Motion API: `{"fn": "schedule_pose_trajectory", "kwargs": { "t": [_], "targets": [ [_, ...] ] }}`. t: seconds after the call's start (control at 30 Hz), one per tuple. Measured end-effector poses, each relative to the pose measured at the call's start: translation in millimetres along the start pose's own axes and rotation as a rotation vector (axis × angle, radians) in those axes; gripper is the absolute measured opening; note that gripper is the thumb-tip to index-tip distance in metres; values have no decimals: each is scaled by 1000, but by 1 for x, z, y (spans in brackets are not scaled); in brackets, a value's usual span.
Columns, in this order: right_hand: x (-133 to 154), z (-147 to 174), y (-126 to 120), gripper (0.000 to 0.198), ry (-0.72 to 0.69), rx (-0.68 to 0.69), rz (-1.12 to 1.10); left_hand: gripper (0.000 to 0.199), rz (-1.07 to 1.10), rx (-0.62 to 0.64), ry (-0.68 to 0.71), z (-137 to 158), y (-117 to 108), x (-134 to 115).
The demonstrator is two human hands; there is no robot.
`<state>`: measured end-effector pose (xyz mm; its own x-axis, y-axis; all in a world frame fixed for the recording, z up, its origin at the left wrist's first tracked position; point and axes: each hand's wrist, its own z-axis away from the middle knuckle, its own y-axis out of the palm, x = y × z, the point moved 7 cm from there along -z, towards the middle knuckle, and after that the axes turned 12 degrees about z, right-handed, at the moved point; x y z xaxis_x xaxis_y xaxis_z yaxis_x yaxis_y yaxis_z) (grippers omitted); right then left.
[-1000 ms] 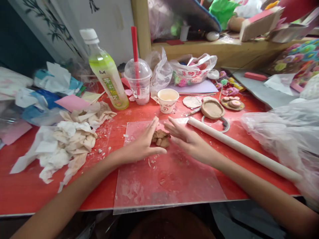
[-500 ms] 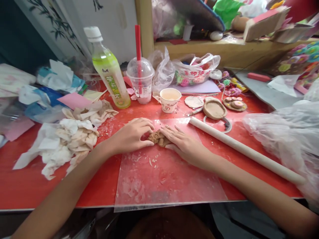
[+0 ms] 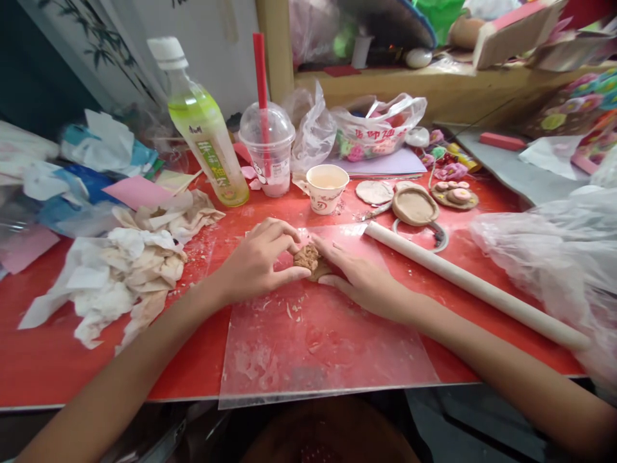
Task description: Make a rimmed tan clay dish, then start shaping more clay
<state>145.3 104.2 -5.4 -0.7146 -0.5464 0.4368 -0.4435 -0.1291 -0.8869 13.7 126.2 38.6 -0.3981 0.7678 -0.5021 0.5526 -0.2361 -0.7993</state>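
Note:
A crumbly brown lump of clay lies on a clear plastic sheet near the middle of the table. My left hand grips it from the left, with curved fingers at the far side and the thumb at the near side. From the right, my right hand cups the lump, its fingers fairly straight and its thumb below. The right fingers hide part of the clay. Small crumbs lie on the sheet just below the hands.
Behind the hands stand a paper cup, a domed plastic cup and a green drink bottle. To the right are a long roller, a shallow clay dish and a plastic bag. Crumpled tissues lie left.
My left hand has shifted slightly right, closer to my right hand, and the lump looks more bunched together. The view has moved a little.

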Motion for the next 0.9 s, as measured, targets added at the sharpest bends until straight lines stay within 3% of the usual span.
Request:
{"fn": "schedule_pose_trajectory", "kwargs": {
  "t": [0.1,0.2,0.37,0.57,0.73,0.9],
  "targets": [
    [-3,2,-1,78,25,-4,-105,28,-22,6,-28,1,7,2],
    [-4,2,0,80,17,17,-139,28,-64,-34,2,2,7,0],
    [-6,3,1,81,65,31,-155,27,-82,-197,10,4,5,-4],
    [-5,4,-8,84,85,2,-123,31,-173,-125,14,5,17,-8],
    [7,4,-17,77,-98,-67,20,45,-133,-113,57,6,15,-9],
    [14,5,-12,70,-217,-47,48,21,-170,-199,146,8,17,-13]
  ]
}}
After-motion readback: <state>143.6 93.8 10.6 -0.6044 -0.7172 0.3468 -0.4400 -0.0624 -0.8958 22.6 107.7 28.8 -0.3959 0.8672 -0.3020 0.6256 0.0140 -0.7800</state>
